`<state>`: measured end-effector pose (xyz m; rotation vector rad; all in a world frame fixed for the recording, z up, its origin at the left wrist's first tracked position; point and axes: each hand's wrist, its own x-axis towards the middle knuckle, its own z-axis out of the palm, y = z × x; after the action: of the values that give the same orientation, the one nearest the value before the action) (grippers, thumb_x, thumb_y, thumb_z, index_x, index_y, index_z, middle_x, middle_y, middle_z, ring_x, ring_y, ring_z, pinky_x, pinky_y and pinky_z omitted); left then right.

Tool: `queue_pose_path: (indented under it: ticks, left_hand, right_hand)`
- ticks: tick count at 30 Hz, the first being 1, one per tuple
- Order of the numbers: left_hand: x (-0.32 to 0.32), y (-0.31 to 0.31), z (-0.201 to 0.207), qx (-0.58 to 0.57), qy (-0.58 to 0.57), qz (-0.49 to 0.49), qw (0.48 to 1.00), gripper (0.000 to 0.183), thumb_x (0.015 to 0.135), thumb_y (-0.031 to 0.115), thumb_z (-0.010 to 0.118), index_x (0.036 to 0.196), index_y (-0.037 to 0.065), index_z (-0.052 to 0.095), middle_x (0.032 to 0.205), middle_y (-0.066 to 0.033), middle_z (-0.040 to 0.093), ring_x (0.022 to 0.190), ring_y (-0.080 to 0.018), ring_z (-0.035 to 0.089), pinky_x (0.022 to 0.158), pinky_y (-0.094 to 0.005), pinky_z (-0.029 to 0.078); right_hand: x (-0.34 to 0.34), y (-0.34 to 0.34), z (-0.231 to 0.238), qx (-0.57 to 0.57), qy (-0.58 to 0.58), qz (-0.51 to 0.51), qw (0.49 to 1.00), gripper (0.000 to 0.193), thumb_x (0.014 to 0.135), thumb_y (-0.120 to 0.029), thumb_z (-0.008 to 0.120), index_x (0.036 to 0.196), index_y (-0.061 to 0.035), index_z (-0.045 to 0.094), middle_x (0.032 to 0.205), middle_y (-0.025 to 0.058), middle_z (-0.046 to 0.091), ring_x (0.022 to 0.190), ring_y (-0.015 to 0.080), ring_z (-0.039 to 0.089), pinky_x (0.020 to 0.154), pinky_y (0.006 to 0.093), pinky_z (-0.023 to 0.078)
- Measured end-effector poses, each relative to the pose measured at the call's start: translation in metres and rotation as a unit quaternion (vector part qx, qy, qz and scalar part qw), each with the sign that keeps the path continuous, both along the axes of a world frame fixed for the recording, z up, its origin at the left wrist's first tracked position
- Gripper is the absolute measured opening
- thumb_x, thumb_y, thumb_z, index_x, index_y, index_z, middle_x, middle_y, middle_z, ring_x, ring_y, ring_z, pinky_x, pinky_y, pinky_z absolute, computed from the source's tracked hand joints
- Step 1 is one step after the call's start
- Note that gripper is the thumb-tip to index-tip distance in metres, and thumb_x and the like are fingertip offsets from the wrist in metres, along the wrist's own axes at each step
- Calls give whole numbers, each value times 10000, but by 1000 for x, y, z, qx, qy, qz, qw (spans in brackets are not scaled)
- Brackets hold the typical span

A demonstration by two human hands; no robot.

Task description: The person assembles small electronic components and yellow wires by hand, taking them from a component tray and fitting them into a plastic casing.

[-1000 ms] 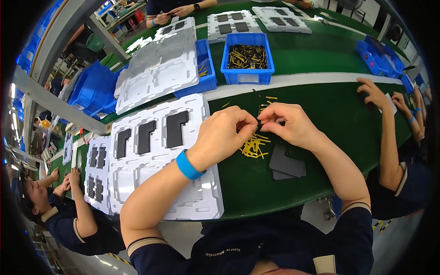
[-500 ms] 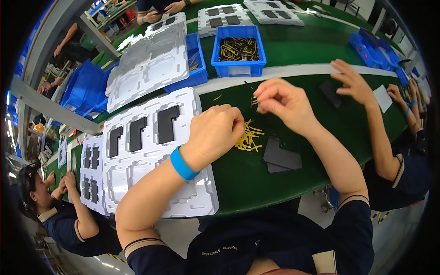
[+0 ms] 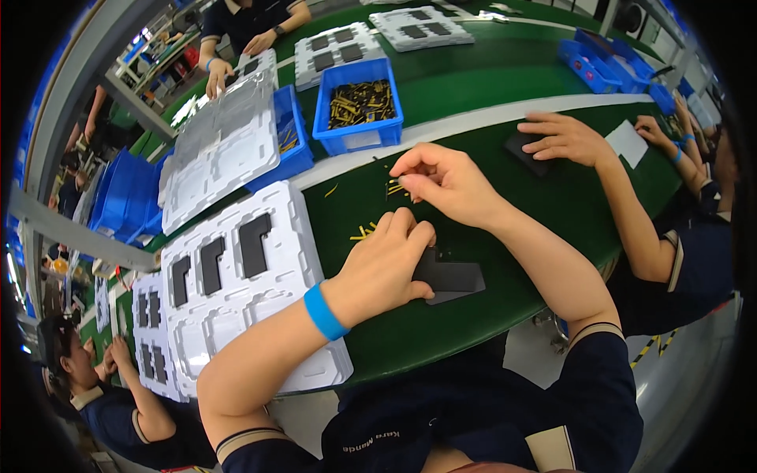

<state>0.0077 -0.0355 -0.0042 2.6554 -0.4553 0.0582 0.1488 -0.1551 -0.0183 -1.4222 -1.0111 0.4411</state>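
My left hand (image 3: 386, 256), with a blue band at its wrist, is closed over the left end of a flat black L-shaped piece (image 3: 457, 280) on the green table. Its thumb presses near the front edge; the other fingertips curl at the far side. Beyond it, my right hand (image 3: 445, 181) hangs in a pinch above the table. Whatever lies between its fingertips is too small to make out. Short yellow strips (image 3: 362, 232) show from behind my left hand, partly hidden by it. A few black-and-yellow strips (image 3: 394, 188) lie by my right fingertips.
To the left, a white molded tray (image 3: 260, 303) holds black L-shaped pieces. Behind it stand a clear plastic tray (image 3: 225, 150) and a blue bin (image 3: 359, 106) of black-and-yellow strips. At right, a co-worker's hand (image 3: 564, 138) reaches over another black piece (image 3: 524, 154).
My left hand has come down and toward me onto the black piece. My right hand stays pinched. The view has shifted, and the co-worker's hand at right has lowered to the black piece there.
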Motion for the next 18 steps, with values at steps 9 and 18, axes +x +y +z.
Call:
queue_pose_path:
  ticks: [9,18]
  left_hand:
    - [1,21,15,-308,128,143,932,271,740,1,696,986,37,589,754,-74,643,658,-171,626,657,-284,498]
    - [2,29,12,-420,78,253,868,140,883,69,604,982,-22,567,825,-70,658,727,-102,607,649,-237,484]
  right_hand:
    - [-3,-3,3,-22,78,18,997,131,877,-36,614,1002,5,621,855,33,615,707,64,570,653,222,493]
    - [-16,0,10,23,147,5,989,98,862,-37,627,937,26,622,794,58,633,684,94,608,637,234,533]
